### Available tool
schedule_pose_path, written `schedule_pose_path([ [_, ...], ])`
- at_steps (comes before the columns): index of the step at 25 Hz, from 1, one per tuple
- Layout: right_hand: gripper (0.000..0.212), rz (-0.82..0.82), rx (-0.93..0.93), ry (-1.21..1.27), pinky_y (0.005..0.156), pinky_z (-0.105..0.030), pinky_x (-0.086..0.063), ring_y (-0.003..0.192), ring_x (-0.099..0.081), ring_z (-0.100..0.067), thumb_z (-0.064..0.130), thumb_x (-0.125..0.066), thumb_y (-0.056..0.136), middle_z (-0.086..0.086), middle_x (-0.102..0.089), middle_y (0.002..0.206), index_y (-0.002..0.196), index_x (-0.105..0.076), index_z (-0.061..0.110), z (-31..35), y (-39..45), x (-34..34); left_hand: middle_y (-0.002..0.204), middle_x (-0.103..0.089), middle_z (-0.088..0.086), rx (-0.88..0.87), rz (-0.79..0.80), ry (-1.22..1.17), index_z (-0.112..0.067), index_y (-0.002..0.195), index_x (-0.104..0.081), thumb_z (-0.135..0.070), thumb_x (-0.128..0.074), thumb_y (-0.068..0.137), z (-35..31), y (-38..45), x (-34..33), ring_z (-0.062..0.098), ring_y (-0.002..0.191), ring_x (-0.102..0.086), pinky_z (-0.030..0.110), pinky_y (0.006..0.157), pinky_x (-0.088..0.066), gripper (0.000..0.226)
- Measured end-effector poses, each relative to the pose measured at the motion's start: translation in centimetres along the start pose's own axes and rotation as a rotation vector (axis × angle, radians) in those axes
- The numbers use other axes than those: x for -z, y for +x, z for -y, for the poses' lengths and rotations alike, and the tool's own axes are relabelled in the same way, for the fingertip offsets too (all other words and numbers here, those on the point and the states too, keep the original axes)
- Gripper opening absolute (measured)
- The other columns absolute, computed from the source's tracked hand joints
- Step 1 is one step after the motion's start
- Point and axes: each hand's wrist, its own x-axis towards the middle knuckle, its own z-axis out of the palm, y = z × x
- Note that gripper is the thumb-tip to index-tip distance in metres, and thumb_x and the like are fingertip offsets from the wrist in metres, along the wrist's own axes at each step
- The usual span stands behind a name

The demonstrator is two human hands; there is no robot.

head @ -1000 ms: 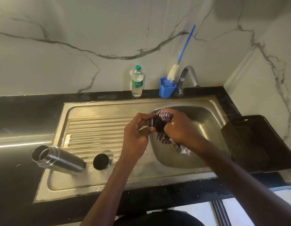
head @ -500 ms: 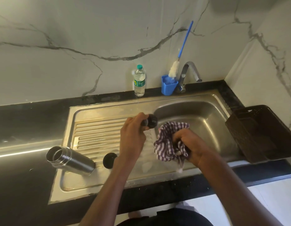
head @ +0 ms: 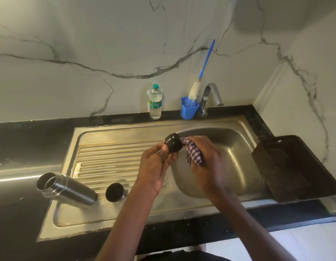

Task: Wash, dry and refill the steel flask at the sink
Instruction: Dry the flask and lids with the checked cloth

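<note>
Steel flask (head: 66,188) lies open on the drainboard while the left hand (head: 156,166) pinches its black stopper (head: 173,143); the right hand (head: 203,159), clenched on the checked cloth (head: 193,154), should twist into the grooves.

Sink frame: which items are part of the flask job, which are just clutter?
In the job:
steel flask, lying on the drainboard
black stopper, in left hand
checked cloth, in right hand
cup lid
tap
water bottle

Lying about:
bottle brush
blue holder
dark basket

Veined marble wall (head: 107,44) above black countertop (head: 22,140); pale floor (head: 304,242).
</note>
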Motion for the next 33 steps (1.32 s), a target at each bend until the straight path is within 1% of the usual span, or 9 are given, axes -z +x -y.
schedule_pose_path([
  [2,0.045,-0.012,-0.087,0.021,0.069,-0.04,-0.06,0.089,-0.07,-0.016,-0.003,-0.072,0.08,0.002,-0.072,0.111,0.121,-0.07,0.015,-0.4,0.4,0.9,0.106,-0.074,0.024,0.01,-0.058,0.005,0.011,0.121,-0.064,0.0,-0.057,0.104,0.6,0.3,-0.7,0.021,0.074,-0.072,0.027,0.071,-0.064,0.022],
  [6,0.039,0.077,0.081,-0.143,0.069,-0.022,-0.051,0.094,-0.066,-0.013,0.009,-0.077,0.083,0.004,-0.068,0.117,0.121,-0.07,0.015,0.2,1.2,0.9,0.099,-0.075,0.02,-0.04,-0.043,0.073,0.011,0.118,-0.067,0.0,-0.057,0.104,0.9,0.6,-2.2,0.021,0.077,-0.071,0.031,0.078,-0.063,0.02],
  [10,0.042,0.146,-0.109,-0.314,0.059,-0.016,-0.028,0.087,-0.064,-0.016,0.012,-0.079,0.08,0.01,-0.066,0.113,0.118,-0.069,0.026,0.3,1.3,1.5,0.095,-0.074,0.022,-0.058,-0.103,0.083,0.007,0.114,-0.067,0.003,-0.059,0.102,1.2,1.0,-2.3,0.025,0.073,-0.071,0.033,0.074,-0.063,0.015],
  [15,0.054,0.103,-0.095,-0.287,0.068,-0.025,-0.039,0.095,-0.067,-0.02,0.012,-0.082,0.076,0.003,-0.066,0.12,0.126,-0.066,0.02,-0.1,2.2,1.0,0.092,-0.078,0.018,-0.127,-0.091,0.25,-0.003,0.105,-0.075,-0.001,-0.064,0.1,1.3,1.8,-2.8,0.028,0.084,-0.071,0.047,0.093,-0.058,0.012],
  [17,0.051,0.115,-0.179,-0.271,0.07,-0.027,-0.04,0.094,-0.067,-0.021,0.011,-0.081,0.078,0.003,-0.066,0.119,0.126,-0.066,0.02,-0.7,2.3,1.0,0.09,-0.079,0.016,-0.146,-0.121,0.298,-0.004,0.108,-0.074,-0.001,-0.066,0.099,1.1,2.0,-2.8,0.025,0.078,-0.072,0.047,0.092,-0.06,0.012],
  [20,0.046,0.072,-0.095,-0.226,0.067,-0.024,-0.045,0.088,-0.067,-0.016,0.017,-0.079,0.078,0.003,-0.067,0.116,0.123,-0.068,0.017,-1.3,2.9,0.8,0.083,-0.079,0.013,-0.207,-0.145,0.428,-0.005,0.105,-0.075,-0.004,-0.069,0.098,0.8,2.3,-3.1,0.02,0.07,-0.071,0.047,0.088,-0.062,0.009],
  [24,0.034,0.231,-0.154,-0.289,0.066,-0.028,-0.04,0.087,-0.066,-0.021,0.019,-0.078,0.08,0.008,-0.063,0.107,0.112,-0.067,0.024,-2.2,3.1,0.3,0.076,-0.076,0.01,-0.222,-0.154,0.391,-0.002,0.111,-0.073,-0.005,-0.065,0.101,-0.8,3.2,-3.4,0.016,0.062,-0.067,0.039,0.08,-0.062,0.014],
  [28,0.05,0.036,-0.122,-0.155,0.072,-0.031,-0.056,0.096,-0.067,-0.016,0.011,-0.08,0.077,0.006,-0.065,0.119,0.125,-0.066,0.02,-2.4,3.3,-0.5,0.073,-0.076,0.006,-0.253,-0.146,0.561,-0.008,0.105,-0.076,-0.016,-0.065,0.103,-1.7,4.3,-4.3,0.017,0.064,-0.066,0.04,0.076,-0.06,0.014],
  [33,0.048,0.105,-0.035,-0.098,0.069,-0.038,-0.058,0.092,-0.066,-0.012,0.011,-0.077,0.08,0.011,-0.066,0.116,0.125,-0.067,0.025,-4.3,3.8,0.1,0.078,-0.075,0.015,-0.06,-0.13,0.476,0.002,0.105,-0.075,-0.017,-0.066,0.103,-1.4,4.9,-3.6,0.02,0.066,-0.065,0.036,0.07,-0.056,0.021],
])
